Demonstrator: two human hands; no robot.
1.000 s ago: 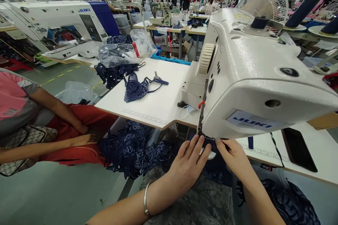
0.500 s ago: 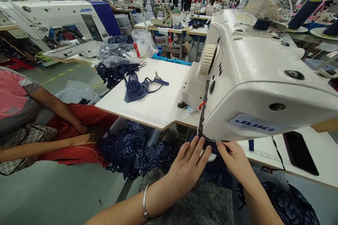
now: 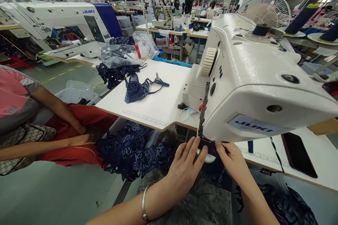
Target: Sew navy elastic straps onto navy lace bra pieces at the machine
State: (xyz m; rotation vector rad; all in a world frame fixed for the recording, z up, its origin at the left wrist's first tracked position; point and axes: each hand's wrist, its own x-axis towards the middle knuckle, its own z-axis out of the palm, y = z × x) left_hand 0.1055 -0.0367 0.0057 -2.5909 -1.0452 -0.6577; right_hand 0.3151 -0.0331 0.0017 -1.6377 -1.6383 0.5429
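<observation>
My left hand [image 3: 186,168] lies flat, fingers spread, on dark navy lace fabric [image 3: 211,167] just under the head of a white JUKI sewing machine [image 3: 253,88]. My right hand [image 3: 232,161] rests beside it to the right, fingertips pinching the same fabric at the machine's underside. The needle area is hidden by the machine head. A silver bangle sits on my left wrist. More navy lace [image 3: 132,149] hangs in a heap below the table edge to the left.
The white table [image 3: 158,102] carries a navy lace garment [image 3: 137,89], a clear plastic bag [image 3: 126,52] and a black phone [image 3: 297,154]. A seated person in red trousers [image 3: 79,133] is at left. A fan [image 3: 266,8] and thread cones stand behind.
My left fingers have drawn back slightly from the machine head. The view has shifted a little; otherwise both hands stay on the fabric.
</observation>
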